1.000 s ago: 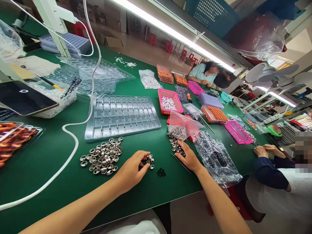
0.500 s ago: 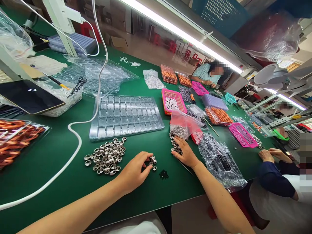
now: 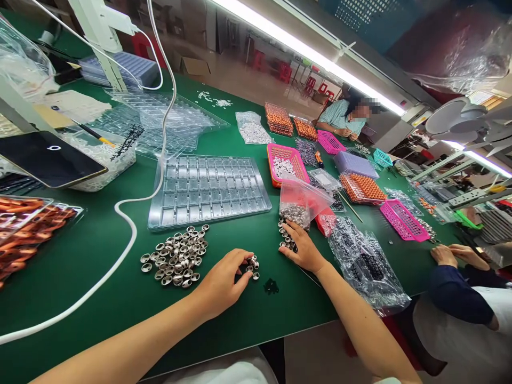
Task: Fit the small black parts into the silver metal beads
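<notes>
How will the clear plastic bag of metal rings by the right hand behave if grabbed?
The clear bag looks thin and crinkled, so probably floppy. Metal rings pool at its open mouth beside the right hand, so lifting it may spill them. Loose rings would likely roll.

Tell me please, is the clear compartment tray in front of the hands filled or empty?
Empty: every pocket of the clear compartment tray shows bare plastic.

No words, labels, brands or numbers can be read anywhere. The phone (image 3: 50, 158) screen shows only a small white ring.
</notes>
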A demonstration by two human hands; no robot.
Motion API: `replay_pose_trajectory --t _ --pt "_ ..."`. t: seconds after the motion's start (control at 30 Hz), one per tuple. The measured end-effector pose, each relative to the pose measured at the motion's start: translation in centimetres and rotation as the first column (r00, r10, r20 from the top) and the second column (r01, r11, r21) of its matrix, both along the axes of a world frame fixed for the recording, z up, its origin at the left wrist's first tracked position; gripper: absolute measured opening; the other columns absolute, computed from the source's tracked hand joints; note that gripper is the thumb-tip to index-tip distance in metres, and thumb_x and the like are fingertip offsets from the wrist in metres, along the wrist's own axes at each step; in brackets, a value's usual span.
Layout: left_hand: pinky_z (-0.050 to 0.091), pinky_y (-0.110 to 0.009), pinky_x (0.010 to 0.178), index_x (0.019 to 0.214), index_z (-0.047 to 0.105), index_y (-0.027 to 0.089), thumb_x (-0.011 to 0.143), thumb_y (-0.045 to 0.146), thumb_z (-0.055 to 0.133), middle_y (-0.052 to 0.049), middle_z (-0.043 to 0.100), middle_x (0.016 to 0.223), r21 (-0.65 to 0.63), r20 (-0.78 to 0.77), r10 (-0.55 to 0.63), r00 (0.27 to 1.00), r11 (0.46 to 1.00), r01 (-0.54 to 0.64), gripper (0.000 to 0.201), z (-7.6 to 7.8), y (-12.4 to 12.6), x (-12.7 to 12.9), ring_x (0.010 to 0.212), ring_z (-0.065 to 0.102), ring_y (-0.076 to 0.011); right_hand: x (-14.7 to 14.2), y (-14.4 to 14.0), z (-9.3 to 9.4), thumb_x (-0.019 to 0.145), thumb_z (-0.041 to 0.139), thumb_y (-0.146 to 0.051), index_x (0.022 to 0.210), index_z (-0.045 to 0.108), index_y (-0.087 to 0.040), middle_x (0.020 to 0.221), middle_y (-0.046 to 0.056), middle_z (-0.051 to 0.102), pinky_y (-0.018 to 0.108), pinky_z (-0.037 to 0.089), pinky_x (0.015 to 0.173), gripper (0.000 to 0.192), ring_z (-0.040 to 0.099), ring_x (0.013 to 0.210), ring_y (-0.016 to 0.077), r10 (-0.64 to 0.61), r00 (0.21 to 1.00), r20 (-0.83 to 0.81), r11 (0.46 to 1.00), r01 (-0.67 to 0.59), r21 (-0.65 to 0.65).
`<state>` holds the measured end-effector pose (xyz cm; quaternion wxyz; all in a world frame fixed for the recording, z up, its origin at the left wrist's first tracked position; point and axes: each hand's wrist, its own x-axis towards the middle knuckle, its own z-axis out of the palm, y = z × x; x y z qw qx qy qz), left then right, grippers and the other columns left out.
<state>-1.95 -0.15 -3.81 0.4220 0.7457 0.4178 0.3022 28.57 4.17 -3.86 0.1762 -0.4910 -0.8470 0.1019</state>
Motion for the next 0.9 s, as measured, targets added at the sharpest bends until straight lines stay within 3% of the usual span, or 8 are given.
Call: replay_pose_trajectory --t 0.2,0.4,0.9 --pt "0.058 -0.036 0.081 0.121 0.06 0.021 0.094 0.028 0.052 -0.009 0.065 0.115 -0.001 -0.01 -0.003 1.0 1.0 0.003 0.029 0.4 -0.1 -0.1 0.093 0.066 -0.0222 -0.8 0.7 0.1 0.096 0.06 -0.047 0.158 0.028 -0.026 0.164 0.013 0.033 0.051 0.035 0.122 0.073 0.035 0.151 0.0287 0.014 1.0 0.008 1.0 -0.014 -0.01" --pt "0.057 -0.037 0.081 0.123 0.059 0.02 0.095 0.027 0.051 -0.01 0.064 0.117 -0.011 -0.025 -0.016 1.0 1.0 0.016 0.03 0.5 -0.1 -0.1 0.089 0.064 -0.021 -1.4 1.3 0.1 0.096 0.061 -0.044 0.155 0.036 -0.026 0.158 0.013 0.043 0.056 0.038 0.119 0.067 0.042 0.146 0.0305 0.035 0.999 -0.005 0.999 -0.035 -0.02" --pt "0.06 -0.035 0.077 0.121 0.06 0.021 0.095 0.025 0.052 -0.008 0.064 0.113 0.002 0.043 0.067 0.997 0.998 -0.067 0.027 0.4 0.3 0.0 0.083 0.067 -0.0188 -4.3 1.8 1.4 0.101 0.057 -0.03 0.144 0.052 -0.026 0.153 0.009 0.051 0.044 0.042 0.121 0.044 0.044 0.147 0.0211 0.308 0.947 -0.09 0.949 -0.313 -0.048"
